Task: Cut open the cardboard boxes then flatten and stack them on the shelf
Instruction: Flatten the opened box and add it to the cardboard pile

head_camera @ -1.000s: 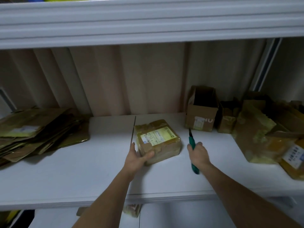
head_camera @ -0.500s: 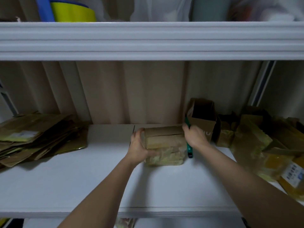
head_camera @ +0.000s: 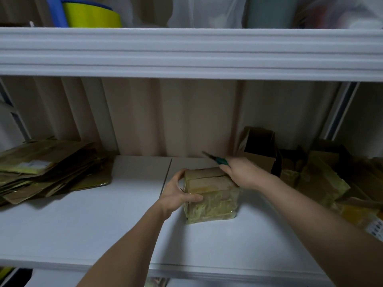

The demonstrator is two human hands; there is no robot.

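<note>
A small taped cardboard box (head_camera: pixel 211 195) stands on its side in the middle of the white shelf (head_camera: pixel 103 224). My left hand (head_camera: pixel 178 193) grips its left edge, thumb on the front face. My right hand (head_camera: pixel 242 172) rests at the box's top right corner and holds a green-handled cutter (head_camera: pixel 216 159), its blade pointing up and left past the box top. A pile of flattened boxes (head_camera: pixel 47 168) lies at the shelf's left end.
Several unflattened boxes (head_camera: pixel 319 175) crowd the right end, one open box (head_camera: pixel 261 150) standing against the back wall. The upper shelf's thick front edge (head_camera: pixel 190 52) hangs overhead, with a yellow and blue tub (head_camera: pixel 91 16) and bags on it.
The box went from lying flat with its label up to standing on its side. My right hand rose from the shelf to the box's top right corner, the cutter now angled up and left.
</note>
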